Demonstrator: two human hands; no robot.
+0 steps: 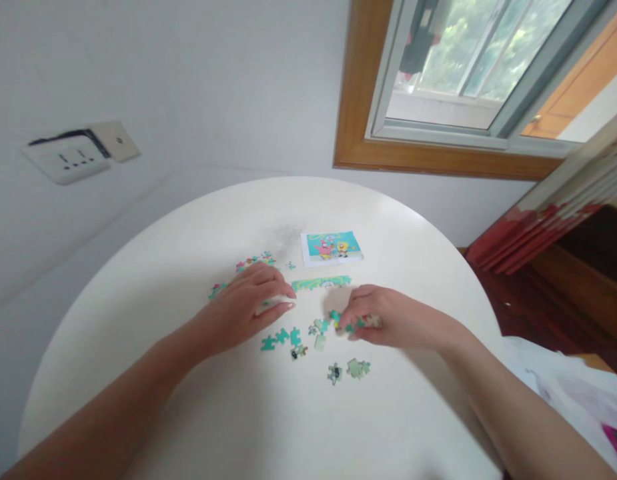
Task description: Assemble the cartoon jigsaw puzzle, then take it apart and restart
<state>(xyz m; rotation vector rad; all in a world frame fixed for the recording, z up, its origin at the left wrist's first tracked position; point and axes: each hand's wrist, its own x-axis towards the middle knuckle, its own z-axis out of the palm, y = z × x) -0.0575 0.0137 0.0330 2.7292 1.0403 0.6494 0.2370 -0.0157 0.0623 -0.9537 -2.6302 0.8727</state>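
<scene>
My left hand rests over the left part of the white round table. Its thumb and index finger are apart, and no piece shows gripped between them. Small teal bits peek out beneath it. My right hand is curled down with its fingertips closed round a teal puzzle piece in a small cluster. What lies under its palm is hidden. Just above, between the hands, a joined strip of puzzle pieces lies flat. Loose teal puzzle pieces and pale green puzzle pieces are scattered nearer me.
Behind the strip lies a picture card with pink and yellow cartoon figures. A pile of colourful pieces sits beyond my left hand. Wall sockets are at left, a wood-framed window at back right, and a curtain at right.
</scene>
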